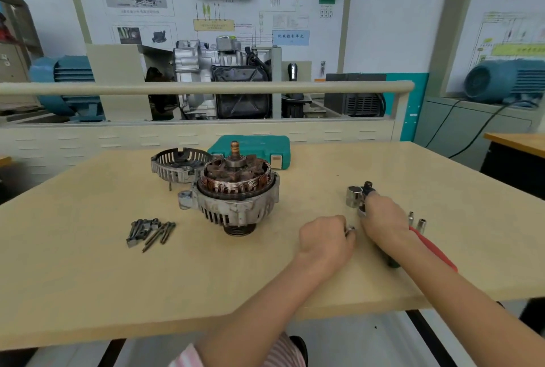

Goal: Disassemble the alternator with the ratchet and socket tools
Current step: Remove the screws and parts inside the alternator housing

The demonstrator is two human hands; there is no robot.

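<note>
The alternator (236, 192) stands on the wooden table (88, 263), its rear cover off, copper windings and rotor shaft exposed. The removed slotted cover (177, 164) lies behind it to the left. A pile of bolts and small parts (150, 232) lies front left. My left hand (326, 241) is curled, pinching a small metal piece (351, 230) at its fingertips. My right hand (383, 219) rests over the ratchet head, its fingers hiding what they touch. A large socket (354, 196) stands just beyond it, beside a black piece (368, 187). The red ratchet handle (436, 251) runs under my right wrist.
Two small sockets (417, 220) stand right of my right hand. A closed teal tool case (256, 150) sits behind the alternator. A training stand with an engine and a rail rises beyond the table's far edge. Another table is at far right.
</note>
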